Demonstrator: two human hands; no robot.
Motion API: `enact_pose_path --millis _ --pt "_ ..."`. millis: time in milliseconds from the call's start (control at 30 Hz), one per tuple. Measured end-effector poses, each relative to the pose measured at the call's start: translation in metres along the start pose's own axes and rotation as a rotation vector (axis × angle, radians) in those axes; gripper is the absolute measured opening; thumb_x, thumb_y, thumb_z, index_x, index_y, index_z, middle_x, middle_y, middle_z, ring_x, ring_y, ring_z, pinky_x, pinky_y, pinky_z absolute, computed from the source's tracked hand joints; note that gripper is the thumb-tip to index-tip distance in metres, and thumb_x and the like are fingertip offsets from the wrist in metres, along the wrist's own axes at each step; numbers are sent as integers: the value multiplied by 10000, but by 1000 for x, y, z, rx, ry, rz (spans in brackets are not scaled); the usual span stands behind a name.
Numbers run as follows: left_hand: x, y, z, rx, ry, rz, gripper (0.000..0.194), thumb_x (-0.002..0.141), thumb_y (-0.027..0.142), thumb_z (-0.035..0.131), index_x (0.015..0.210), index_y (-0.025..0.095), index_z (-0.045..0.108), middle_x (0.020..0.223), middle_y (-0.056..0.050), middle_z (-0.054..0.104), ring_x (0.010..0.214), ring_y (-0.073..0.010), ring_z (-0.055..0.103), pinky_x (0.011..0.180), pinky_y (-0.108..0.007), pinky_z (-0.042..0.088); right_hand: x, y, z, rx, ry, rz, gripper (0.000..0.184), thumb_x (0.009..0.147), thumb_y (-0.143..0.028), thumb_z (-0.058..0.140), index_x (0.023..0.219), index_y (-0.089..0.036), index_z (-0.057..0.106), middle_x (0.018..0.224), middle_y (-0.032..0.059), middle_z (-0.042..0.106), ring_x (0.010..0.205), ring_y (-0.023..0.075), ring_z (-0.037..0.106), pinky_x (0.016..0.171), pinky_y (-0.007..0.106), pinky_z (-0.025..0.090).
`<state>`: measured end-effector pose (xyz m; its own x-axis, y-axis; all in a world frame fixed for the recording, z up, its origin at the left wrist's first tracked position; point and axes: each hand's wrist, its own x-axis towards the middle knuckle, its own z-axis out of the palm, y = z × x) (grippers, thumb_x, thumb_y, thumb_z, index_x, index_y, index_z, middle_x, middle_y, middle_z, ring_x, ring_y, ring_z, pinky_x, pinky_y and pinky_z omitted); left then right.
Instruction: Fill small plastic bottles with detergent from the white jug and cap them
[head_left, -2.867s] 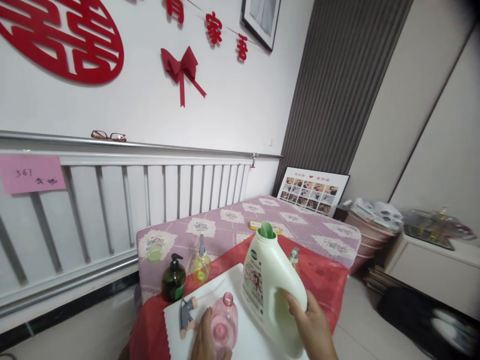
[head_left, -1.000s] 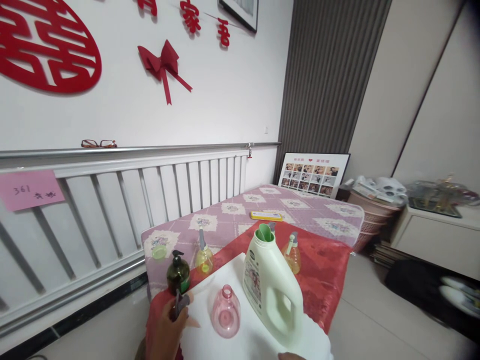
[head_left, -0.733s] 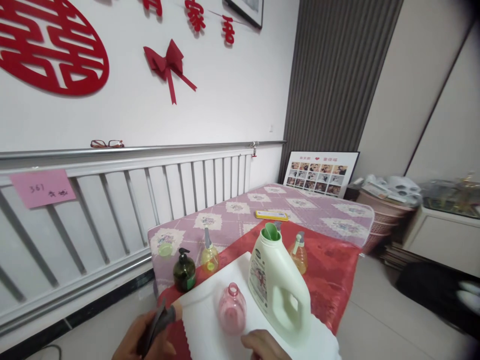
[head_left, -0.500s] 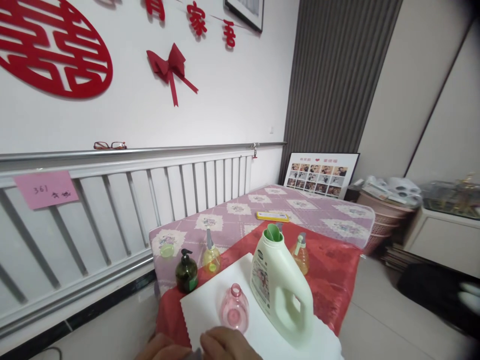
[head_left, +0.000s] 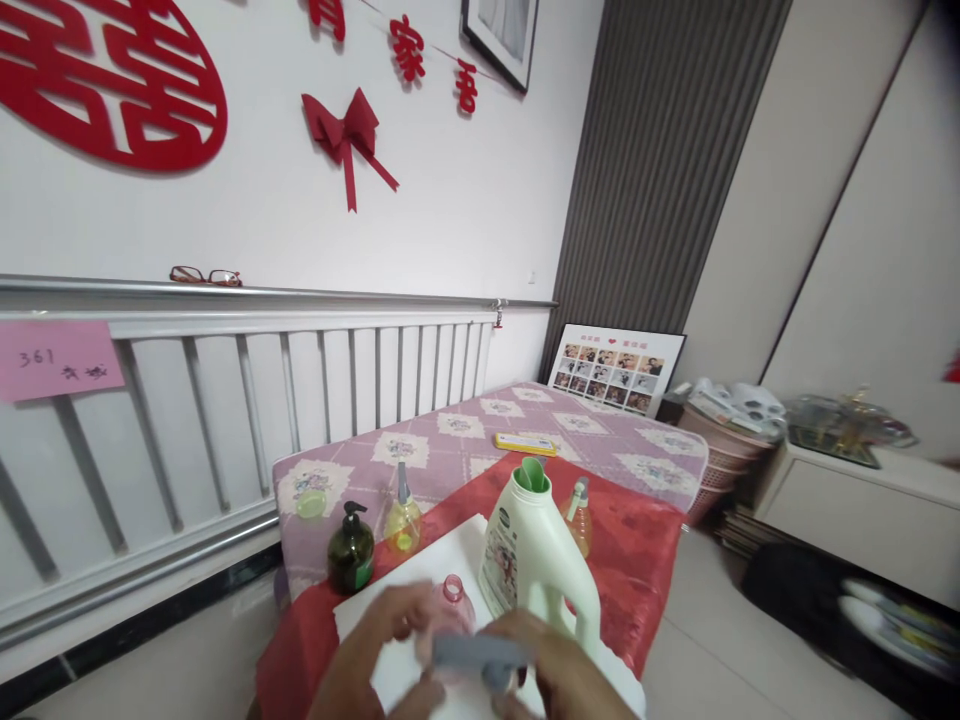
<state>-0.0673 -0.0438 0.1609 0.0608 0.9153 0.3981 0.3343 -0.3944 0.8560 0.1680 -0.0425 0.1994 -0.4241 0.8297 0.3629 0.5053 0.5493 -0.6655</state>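
A grey pump head (head_left: 480, 652) hangs in front of the pink clear bottle (head_left: 452, 605), blurred by motion. My right hand (head_left: 559, 665) pinches its right part between thumb and fingers. My left hand (head_left: 379, 640) is by its left end, fingers curved and apart, near the left side of the pink bottle. Whether the left fingertips touch the bottle or the pump head cannot be told. The bottle stands upright, its neck uncovered, on a white sheet (head_left: 390, 600). Behind my right hand stands a large pale green jug (head_left: 529, 540) with a green spout and a handle.
Left of the sheet are a dark green pump bottle (head_left: 350, 555) and a yellow bottle (head_left: 405, 525) with a grey nozzle. An orange bottle (head_left: 579, 515) is behind the jug. A green cap (head_left: 311, 503) and a yellow-edged box (head_left: 525, 443) lie on the patterned tablecloth (head_left: 450, 455). A white radiator (head_left: 225, 420) borders the table.
Both hands have moved up and forward toward the pink bottle and further apart. The grey pump head, mostly hidden before, now shows in front of the bottle. The view has shifted slightly right.
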Motion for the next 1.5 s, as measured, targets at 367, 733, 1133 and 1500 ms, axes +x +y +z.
enact_pose_path --millis 367,733,1133,1500 --pt "2 -108 90 226 -4 -276 885 569 221 597 1412 47 395 1501 -216 475 1426 -331 409 1196 -425 327 56 -21 -29 510 697 290 420 656 -512 797 932 -202 736 750 20 690 617 149 565 569 275 501" --pt "-2 -156 110 229 29 -218 850 610 243 637 1420 102 422 1501 -195 491 1401 -335 455 1186 -467 363 65 28 22 495 542 342 425 727 -533 748 981 -195 710 792 28 715 749 203 624 713 315 510" --pt "-11 -167 112 330 -37 -236 804 691 344 613 1432 93 429 1495 -169 505 1370 -323 498 1167 -451 401 43 94 90 480 370 414 421 739 -580 713 999 -250 743 1028 83 786 981 282 693 935 456 511" --pt "-14 -167 114 392 -85 -244 821 684 298 586 1454 96 387 1507 -168 487 1366 -346 499 1166 -567 379 52 84 68 342 254 354 310 813 -485 658 990 -239 723 1007 73 760 987 281 665 927 426 480"
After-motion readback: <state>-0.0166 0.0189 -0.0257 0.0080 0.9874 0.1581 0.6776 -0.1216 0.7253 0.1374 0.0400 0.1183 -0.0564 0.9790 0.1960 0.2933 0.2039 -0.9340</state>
